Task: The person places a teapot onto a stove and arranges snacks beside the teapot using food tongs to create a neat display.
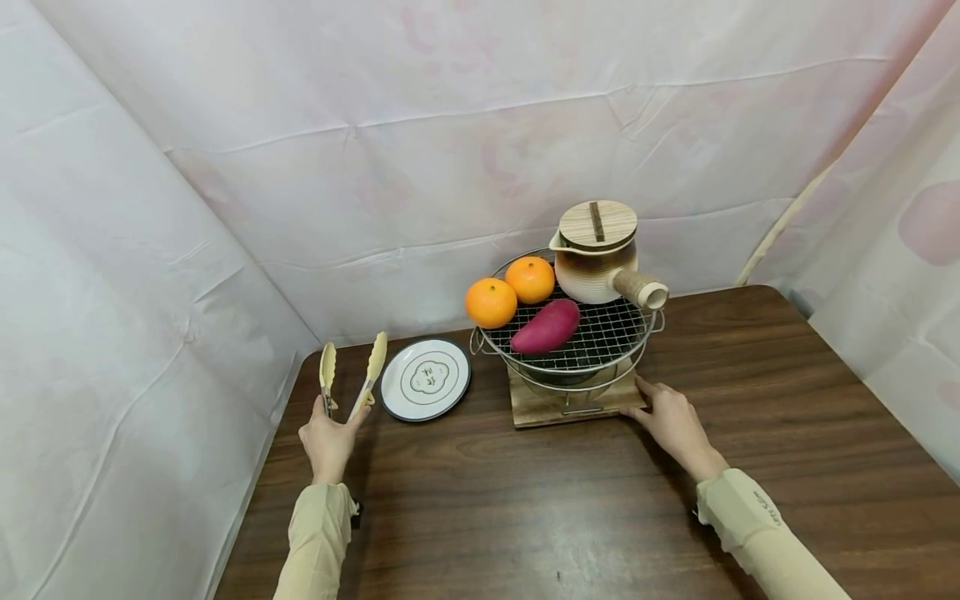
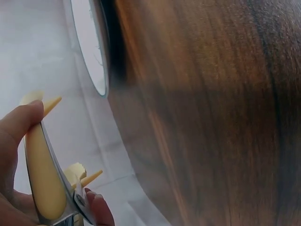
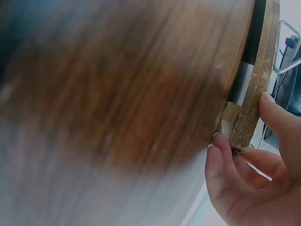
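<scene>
In the head view my left hand (image 1: pixel 327 450) holds a pair of pale yellow tongs (image 1: pixel 377 358), their arms spread and tips pointing away from me. The left wrist view shows the thumb on one tong handle (image 2: pixel 43 174) and fingers by the other. My right hand (image 1: pixel 677 423) grips the front right corner of a wooden base board (image 1: pixel 534 407), thumb on top and fingertips at its underside in the right wrist view. Above that board stands a round wire grill rack (image 1: pixel 611 340). On it lie a purple sweet potato (image 1: pixel 547 327), two oranges (image 1: pixel 491 303) and a lidded teapot (image 1: pixel 587 279).
A white dark-rimmed plate (image 1: pixel 393 379) lies between the tongs and the grill. The teapot's side handle (image 1: pixel 639 287) juts out over the rack's right edge. Pale curtains (image 1: pixel 420 175) hang behind and beside the dark wooden table (image 1: pixel 480 508).
</scene>
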`<state>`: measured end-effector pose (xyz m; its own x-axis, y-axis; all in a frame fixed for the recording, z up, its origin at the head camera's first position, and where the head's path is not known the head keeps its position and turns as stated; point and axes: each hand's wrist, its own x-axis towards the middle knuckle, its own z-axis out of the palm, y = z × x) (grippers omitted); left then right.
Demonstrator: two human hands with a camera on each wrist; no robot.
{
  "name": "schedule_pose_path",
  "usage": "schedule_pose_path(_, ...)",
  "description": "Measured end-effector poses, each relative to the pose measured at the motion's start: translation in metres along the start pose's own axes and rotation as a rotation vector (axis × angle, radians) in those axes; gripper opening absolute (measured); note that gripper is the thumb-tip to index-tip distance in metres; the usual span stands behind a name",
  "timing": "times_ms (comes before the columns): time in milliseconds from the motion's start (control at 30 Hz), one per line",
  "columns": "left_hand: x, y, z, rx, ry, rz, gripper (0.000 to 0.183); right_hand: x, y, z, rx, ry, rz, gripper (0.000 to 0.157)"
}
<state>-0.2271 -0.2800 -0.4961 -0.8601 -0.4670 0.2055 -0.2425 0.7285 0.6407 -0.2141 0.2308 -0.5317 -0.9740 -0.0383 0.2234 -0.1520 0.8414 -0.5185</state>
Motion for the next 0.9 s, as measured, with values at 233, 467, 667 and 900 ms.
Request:
schedule_pose_path(233,0.001,-0.006,0.005,0.003,-0.004,-0.020,0.079,0.001,0.000,0.000,0.000,-0.011,0.002,0.065)
schedule_pose_path(467,-0.001,-0.014,0.010,0.005,-0.033,-0.051,0.083,0.001,-0.001,0.000,0.001,-0.020,0.006,0.066)
schedule_pose_path(667,-0.002,-0.015,0.014,0.004,-0.032,-0.077,0.083,0.002,-0.002,-0.001,0.000,-0.018,0.008,0.065)
schedule_pose_path(900,-0.003,-0.018,0.019,0.017,-0.034,-0.076,0.081,0.001,-0.001,0.001,-0.009,-0.018,0.005,0.066)
